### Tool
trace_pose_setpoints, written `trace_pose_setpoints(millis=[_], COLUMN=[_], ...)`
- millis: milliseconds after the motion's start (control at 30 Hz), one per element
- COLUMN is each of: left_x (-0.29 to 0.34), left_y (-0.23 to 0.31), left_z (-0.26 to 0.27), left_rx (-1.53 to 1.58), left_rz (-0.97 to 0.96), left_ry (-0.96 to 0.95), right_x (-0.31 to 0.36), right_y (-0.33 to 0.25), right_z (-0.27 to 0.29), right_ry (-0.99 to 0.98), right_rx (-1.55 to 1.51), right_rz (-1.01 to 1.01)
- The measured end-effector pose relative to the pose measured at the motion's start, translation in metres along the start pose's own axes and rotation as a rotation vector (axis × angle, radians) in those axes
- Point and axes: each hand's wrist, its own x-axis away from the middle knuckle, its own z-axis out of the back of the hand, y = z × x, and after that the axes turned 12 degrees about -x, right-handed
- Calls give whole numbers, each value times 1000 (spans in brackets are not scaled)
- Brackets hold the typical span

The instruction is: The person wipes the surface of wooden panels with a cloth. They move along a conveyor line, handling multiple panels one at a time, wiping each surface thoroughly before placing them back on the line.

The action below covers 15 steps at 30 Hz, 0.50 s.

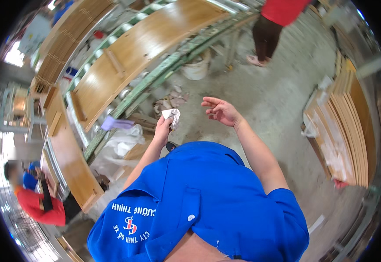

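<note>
My left hand is closed around a crumpled whitish piece that looks like sandpaper or cloth; its exact kind is unclear. Out in front of me, my right hand holds nothing, its fingers apart and pointing left. Both hands are in the air over the floor. Beyond the left hand, a varnished wooden panel with a small strip of wood on it lies on a green-framed roller conveyor. Another brown panel rests on the conveyor further left.
A white bucket stands beneath the conveyor, near a heap of scraps. Clear plastic sheeting lies at left. Stacked boards stand at right. One person in red is at the far side, another at left.
</note>
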Motion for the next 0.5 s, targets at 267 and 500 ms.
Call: trace_pose_setpoints(millis=[267,500], left_x=[-24,6], left_y=[34,28], left_z=[-98,-37], left_rx=[-230,-256], left_rz=[-31,-97], left_ry=[-294,-216], right_x=[72,-1], right_y=[-16,37], right_z=[39,46], right_ry=[157,348], right_rx=[-147,18], right_rz=[251,-18])
